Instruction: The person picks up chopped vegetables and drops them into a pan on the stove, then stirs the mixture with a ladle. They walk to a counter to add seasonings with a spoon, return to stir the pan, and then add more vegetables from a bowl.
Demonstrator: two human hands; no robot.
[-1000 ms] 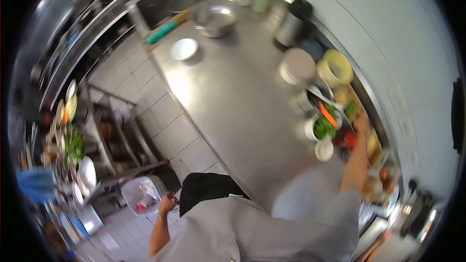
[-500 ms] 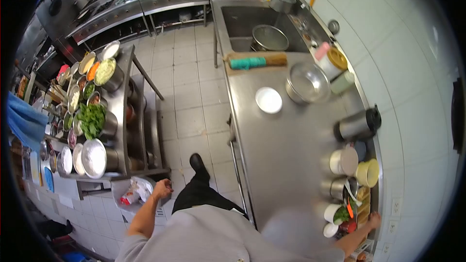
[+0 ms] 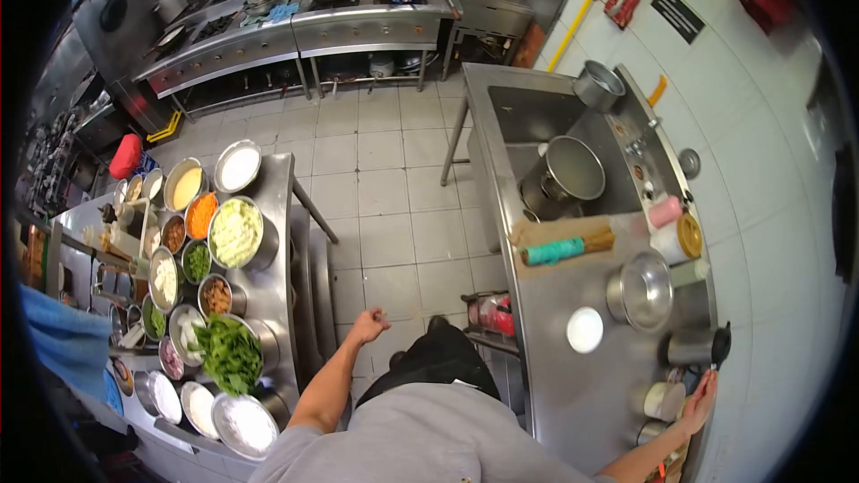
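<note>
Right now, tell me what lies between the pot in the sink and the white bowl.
A teal-wrapped bundle on a flat brown piece lies between them in the head view.

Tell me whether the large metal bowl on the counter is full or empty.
Empty: the large metal bowl on the steel counter shows bare, shiny metal inside, with nothing visible in it.

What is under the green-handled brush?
A brown sheet lies under the brush, showing around it. The strip directly beneath, and anything under the sheet, is covered.
</note>
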